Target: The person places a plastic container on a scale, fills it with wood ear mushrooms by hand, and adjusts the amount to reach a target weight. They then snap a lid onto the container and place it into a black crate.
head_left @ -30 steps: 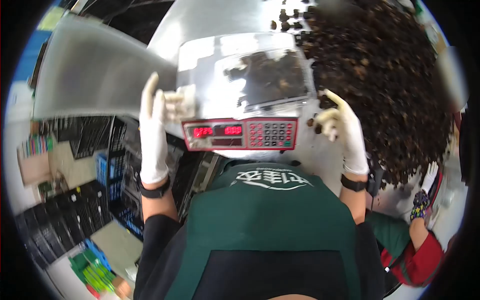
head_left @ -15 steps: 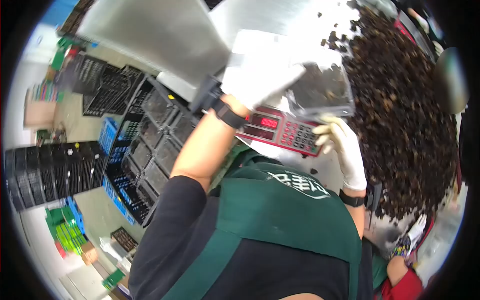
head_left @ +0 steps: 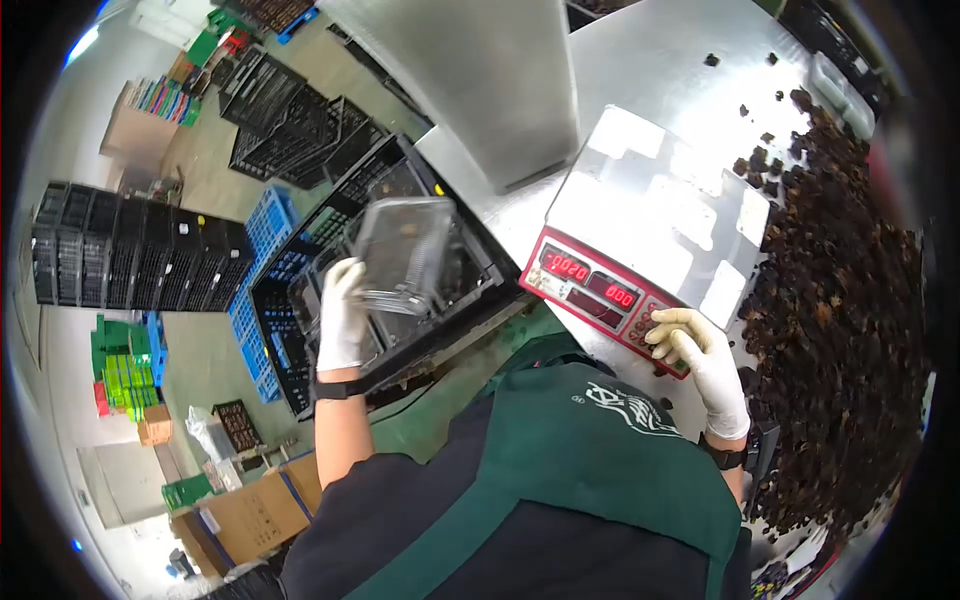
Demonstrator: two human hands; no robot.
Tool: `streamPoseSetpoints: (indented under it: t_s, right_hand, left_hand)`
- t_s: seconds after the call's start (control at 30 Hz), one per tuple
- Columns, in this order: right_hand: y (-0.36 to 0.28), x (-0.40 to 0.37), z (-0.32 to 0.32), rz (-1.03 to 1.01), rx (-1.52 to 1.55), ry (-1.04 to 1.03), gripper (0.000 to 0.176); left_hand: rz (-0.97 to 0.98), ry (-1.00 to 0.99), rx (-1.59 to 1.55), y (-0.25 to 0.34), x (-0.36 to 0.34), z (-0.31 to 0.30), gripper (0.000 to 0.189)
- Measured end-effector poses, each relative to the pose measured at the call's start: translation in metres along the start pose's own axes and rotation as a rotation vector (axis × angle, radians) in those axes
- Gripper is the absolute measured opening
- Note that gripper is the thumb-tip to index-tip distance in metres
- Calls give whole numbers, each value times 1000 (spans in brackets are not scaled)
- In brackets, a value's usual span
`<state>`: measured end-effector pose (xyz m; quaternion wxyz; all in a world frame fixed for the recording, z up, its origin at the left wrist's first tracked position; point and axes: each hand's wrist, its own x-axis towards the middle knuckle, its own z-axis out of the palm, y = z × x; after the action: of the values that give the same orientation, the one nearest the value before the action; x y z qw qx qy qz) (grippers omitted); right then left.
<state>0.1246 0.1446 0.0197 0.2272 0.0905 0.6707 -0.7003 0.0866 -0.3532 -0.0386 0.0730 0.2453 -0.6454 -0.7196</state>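
Observation:
My left hand point(head_left: 343, 312), in a white glove, grips the near edge of a clear plastic box point(head_left: 405, 250) with dark pieces visible inside. The box is tilted above a black crate point(head_left: 470, 285) that holds several similar clear boxes. Over the keypad edge of a red-framed digital scale point(head_left: 655, 215) hovers my gloved right hand point(head_left: 700, 360), its fingers loosely bent and apart with nothing in them. Red digits glow on the scale's display point(head_left: 590, 280), and its pale plate carries no box.
A large heap of dark, crinkled pieces point(head_left: 840, 340) covers the right of the metal table point(head_left: 660, 60), with stray bits around it. A metal panel point(head_left: 470, 90) stands at the back. Stacked black crates point(head_left: 140, 245) are at far left. A co-worker's gloved hand point(head_left: 805, 550) shows at lower right.
My left hand has carried the clear box leftward off the scale to above the black crate. The right hand stays by the keypad. My view has shifted, uncovering the scale's plate.

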Motion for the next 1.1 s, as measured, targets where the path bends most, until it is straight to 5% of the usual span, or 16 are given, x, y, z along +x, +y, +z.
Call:
streamPoseSetpoints:
  t_s: [0.07,0.17,0.27,0.3,0.33,0.47,0.53,0.57,0.6,0.67,0.73,0.87,0.97,1.1]
  right_hand:
    - [3,-4,-12,-5,12,59,27]
    - [21,-15,-30,-61,4,130,25]
    - [26,-33,-40,-29,39,207,25]
    - [33,-37,-43,-36,23,233,25]
    - [38,-43,-46,-47,33,239,26]
    - [68,-53,-51,-140,76,229,26]
    - [75,-55,-44,-159,84,243,26]
    - [76,-58,-39,-157,47,278,27]
    - [78,-61,-37,-158,10,300,27]
    - [88,-66,-34,-159,-53,369,28]
    - [106,-70,-36,-159,8,428,30]
    - [128,-92,-45,-125,33,532,28]
    - [134,-100,-60,-133,82,644,25]
    - [123,-106,-95,-90,-220,942,26]
  left_hand:
    - [72,136,-75,-12,21,-31,29]
    - [-82,280,-319,-43,62,-66,38]
    - [-170,302,199,-99,147,-131,49]
    - [31,235,506,-96,177,-128,53]
    - [556,123,762,-63,186,-96,52]
    - [1342,219,858,149,54,148,48]
    - [1819,245,917,206,31,204,50]
    - [1875,222,1011,226,28,221,49]
    - [1845,172,1177,242,42,227,47]
    - [1392,-110,1139,254,65,240,46]
    - [1242,-99,1287,279,110,237,42]
    - [1089,-422,1222,316,131,232,32]
    - [1073,-361,1127,315,114,235,23]
    - [1036,-354,1101,329,139,220,20]
